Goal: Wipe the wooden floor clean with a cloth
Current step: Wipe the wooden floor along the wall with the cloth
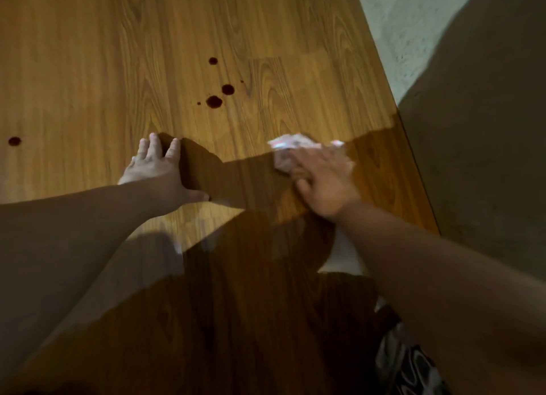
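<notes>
The wooden floor [88,54] fills most of the view. Dark red drops [214,101] dot it beyond my hands, and one more drop [14,141] lies at the far left. My right hand [323,181] presses flat on a crumpled white and pink cloth [283,155], which pokes out past the fingers; the hand is blurred. My left hand [161,170] rests flat on the bare floor to the left, fingers spread and straight, holding nothing. The drops lie a short way beyond and between the two hands.
A pale wall [413,25] runs along the floor's right edge, partly in dark shadow. My shadow covers the near floor. A patterned dark garment [407,365] shows at the bottom right.
</notes>
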Tool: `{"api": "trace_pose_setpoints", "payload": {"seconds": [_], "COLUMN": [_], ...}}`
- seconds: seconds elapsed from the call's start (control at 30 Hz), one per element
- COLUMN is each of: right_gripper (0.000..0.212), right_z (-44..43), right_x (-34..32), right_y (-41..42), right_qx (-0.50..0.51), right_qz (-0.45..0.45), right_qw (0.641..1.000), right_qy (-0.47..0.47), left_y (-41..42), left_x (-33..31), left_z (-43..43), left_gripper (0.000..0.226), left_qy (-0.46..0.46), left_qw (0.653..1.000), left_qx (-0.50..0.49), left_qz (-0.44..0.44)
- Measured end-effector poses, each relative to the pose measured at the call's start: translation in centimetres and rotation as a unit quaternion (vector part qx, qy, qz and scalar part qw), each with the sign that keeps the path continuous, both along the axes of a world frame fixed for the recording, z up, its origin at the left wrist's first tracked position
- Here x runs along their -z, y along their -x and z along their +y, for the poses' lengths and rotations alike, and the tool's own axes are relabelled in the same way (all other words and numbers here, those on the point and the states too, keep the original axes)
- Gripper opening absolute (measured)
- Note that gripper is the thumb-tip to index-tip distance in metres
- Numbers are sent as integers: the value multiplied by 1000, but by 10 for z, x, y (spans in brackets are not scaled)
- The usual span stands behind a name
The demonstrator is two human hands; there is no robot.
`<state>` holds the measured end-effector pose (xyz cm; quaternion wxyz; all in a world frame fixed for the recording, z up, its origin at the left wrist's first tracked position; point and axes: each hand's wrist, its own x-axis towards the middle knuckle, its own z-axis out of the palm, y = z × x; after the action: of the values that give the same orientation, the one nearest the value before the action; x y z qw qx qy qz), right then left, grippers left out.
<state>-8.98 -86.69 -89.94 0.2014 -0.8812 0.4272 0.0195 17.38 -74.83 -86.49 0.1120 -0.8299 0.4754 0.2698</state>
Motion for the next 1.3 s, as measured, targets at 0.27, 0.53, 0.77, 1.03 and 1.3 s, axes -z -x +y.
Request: {"api": "trace_pose_setpoints", "payload": {"seconds": [0.27, 0.53, 0.77, 1.03, 1.3], "right_gripper": [64, 50, 60, 52, 57], "right_z": [-73, -52, -95, -69, -79], "right_x": [0, 10, -10, 2, -7], "right_y": [34, -22, 31, -4, 7], "right_qx": [409, 16, 443, 143, 382], "right_qz": [152, 26, 107, 93, 69], "right_qw": [900, 996, 890, 981, 921], "right_qy": [7, 85, -8, 87, 23], "left_y": [-6, -9, -6, -2, -9], "left_x": [6, 10, 11, -6, -7], "left_z": [-14, -18, -27, -28, -29], "left_gripper": [128, 129, 132, 120, 113], "left_qy": [-51, -65, -99, -96, -64], "left_qw": [998, 995, 992, 995, 995], "left_qx": [11, 30, 21, 8, -69], "left_qz": [-35, -69, -71, -39, -31]}}
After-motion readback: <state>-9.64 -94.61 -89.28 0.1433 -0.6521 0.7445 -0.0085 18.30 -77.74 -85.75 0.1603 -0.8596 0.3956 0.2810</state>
